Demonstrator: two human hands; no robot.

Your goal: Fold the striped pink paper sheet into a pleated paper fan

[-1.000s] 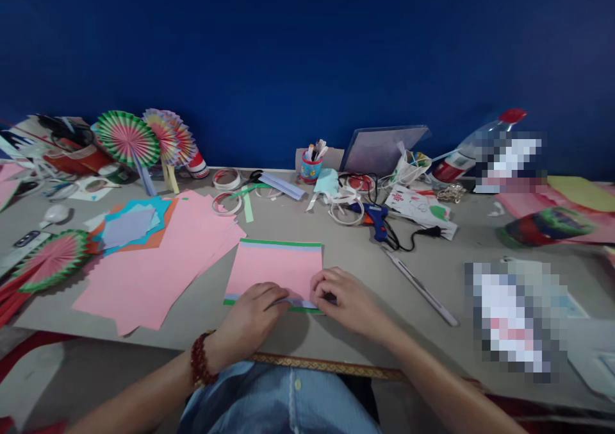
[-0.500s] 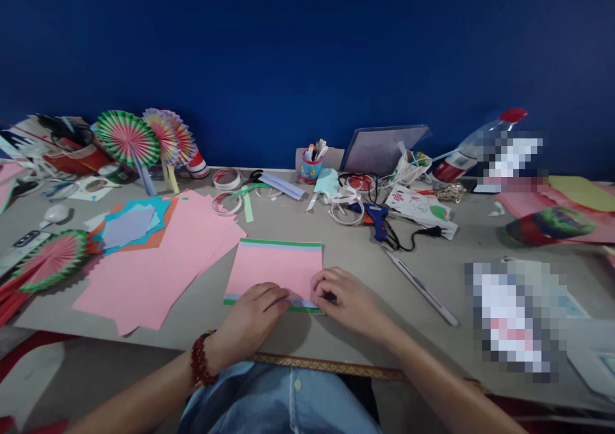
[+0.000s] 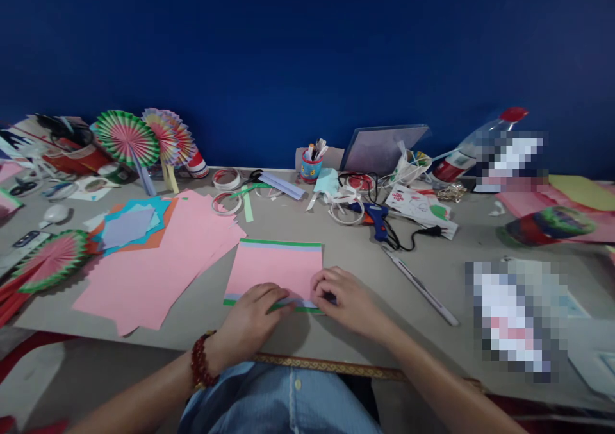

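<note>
A pink sheet of paper (image 3: 273, 265) with green and lavender strips along its far and near edges lies on the table before me. On its near edge rests my left hand (image 3: 254, 315), fingers together and bent over the strip, thumb at the border. My right hand (image 3: 343, 299) is curled at the near right corner, thumb and fingertips closed on the paper. Part of the near edge is hidden under both hands.
Left lies a stack of pink paper (image 3: 144, 274) topped by cut coloured pieces. A craft knife (image 3: 420, 286) and blue glue gun (image 3: 377, 219) lie to the right. Behind are tape rolls (image 3: 227, 202), a pen cup (image 3: 311, 166), and pleated paper fans (image 3: 129, 138).
My left thumb has shifted slightly along the near edge. My right hand and the paper stay in place. At the far left, a green-edged pink piece has moved and scissors show more clearly.
</note>
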